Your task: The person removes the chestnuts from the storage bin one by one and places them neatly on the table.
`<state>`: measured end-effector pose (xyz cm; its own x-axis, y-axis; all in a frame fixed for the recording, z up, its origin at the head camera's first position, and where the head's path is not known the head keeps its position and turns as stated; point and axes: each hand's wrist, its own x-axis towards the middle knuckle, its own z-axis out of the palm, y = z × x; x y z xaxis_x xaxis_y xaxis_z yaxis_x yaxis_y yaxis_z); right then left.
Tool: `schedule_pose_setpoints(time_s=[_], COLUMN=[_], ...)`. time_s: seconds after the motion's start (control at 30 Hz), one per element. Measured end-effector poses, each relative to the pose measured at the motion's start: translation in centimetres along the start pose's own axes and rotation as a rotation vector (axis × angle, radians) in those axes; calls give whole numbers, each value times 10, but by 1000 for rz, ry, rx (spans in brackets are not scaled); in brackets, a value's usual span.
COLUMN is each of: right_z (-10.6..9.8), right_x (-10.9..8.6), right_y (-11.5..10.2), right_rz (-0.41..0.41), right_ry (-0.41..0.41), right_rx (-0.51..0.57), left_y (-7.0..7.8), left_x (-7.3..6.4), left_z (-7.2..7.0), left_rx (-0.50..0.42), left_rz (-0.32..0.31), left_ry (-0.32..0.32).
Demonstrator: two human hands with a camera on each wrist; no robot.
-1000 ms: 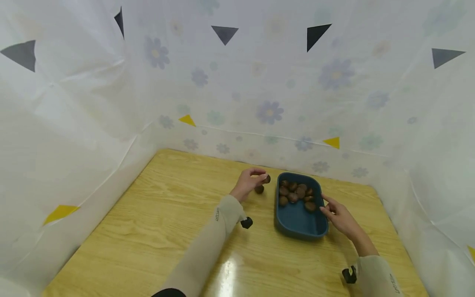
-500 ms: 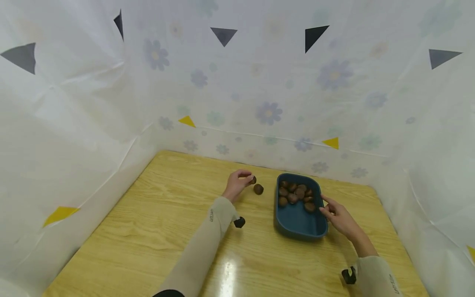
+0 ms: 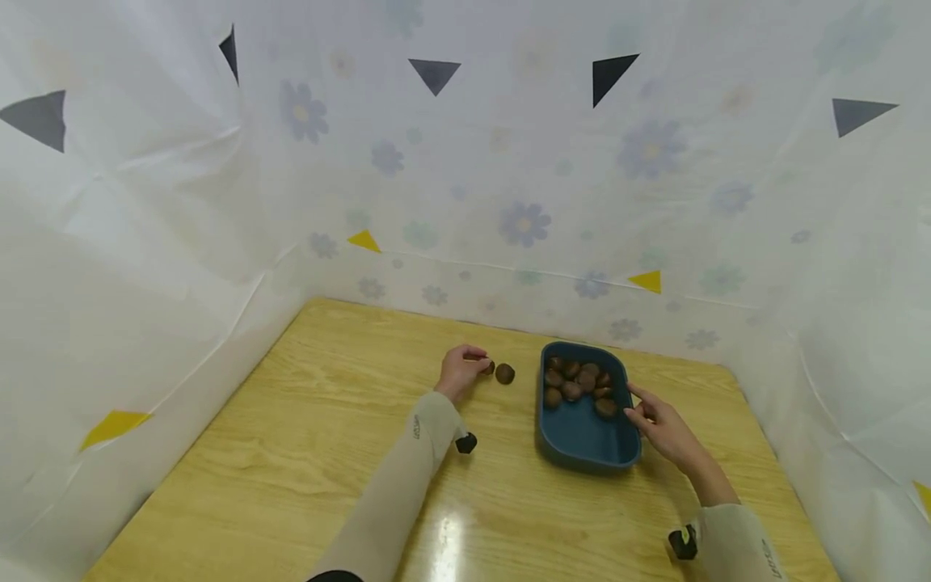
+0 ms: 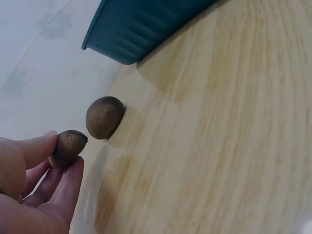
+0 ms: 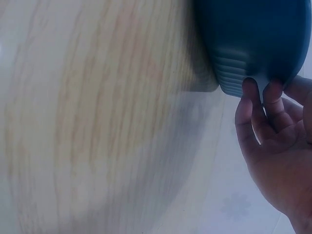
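Note:
A chestnut (image 4: 68, 147) is pinched between the thumb and fingertips of my left hand (image 3: 458, 372), close over the table. Just to its right, a second chestnut (image 3: 505, 373) lies loose on the wood. Farther right stands a dark blue rectangular tub (image 3: 591, 464), with several chestnuts (image 3: 571, 391) gathered in its far half and the near half of its floor bare. My right hand (image 3: 669, 436) holds the tub's right rim, the thumb at the edge and the fingers (image 5: 247, 97) against the outer wall.
The wood-grain table (image 3: 291, 436) runs back to a white flowered curtain (image 3: 465, 186), which also rises along the left and right sides. Yellow and dark triangles mark the curtain.
My left hand has moved left, away from the tub, then lower, with the chestnut still pinched. The right hand and the tub have stayed in place.

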<state>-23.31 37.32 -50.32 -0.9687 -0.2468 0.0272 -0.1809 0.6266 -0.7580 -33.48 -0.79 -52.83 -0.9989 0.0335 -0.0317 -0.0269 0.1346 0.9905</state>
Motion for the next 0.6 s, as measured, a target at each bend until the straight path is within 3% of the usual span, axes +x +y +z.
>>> schedule_pose_setpoints(time_s=[0.23,0.6], right_z=[1,2], right_x=[-1,2], right_y=[7,7], right_rz=[12,-1], right_ry=[2,7], right_rx=[-11,-1], left_y=[-3,-2], left_x=[0,1], left_z=[2,3], left_rx=[144,171], left_rz=[12,21], left_ry=[-12,-33])
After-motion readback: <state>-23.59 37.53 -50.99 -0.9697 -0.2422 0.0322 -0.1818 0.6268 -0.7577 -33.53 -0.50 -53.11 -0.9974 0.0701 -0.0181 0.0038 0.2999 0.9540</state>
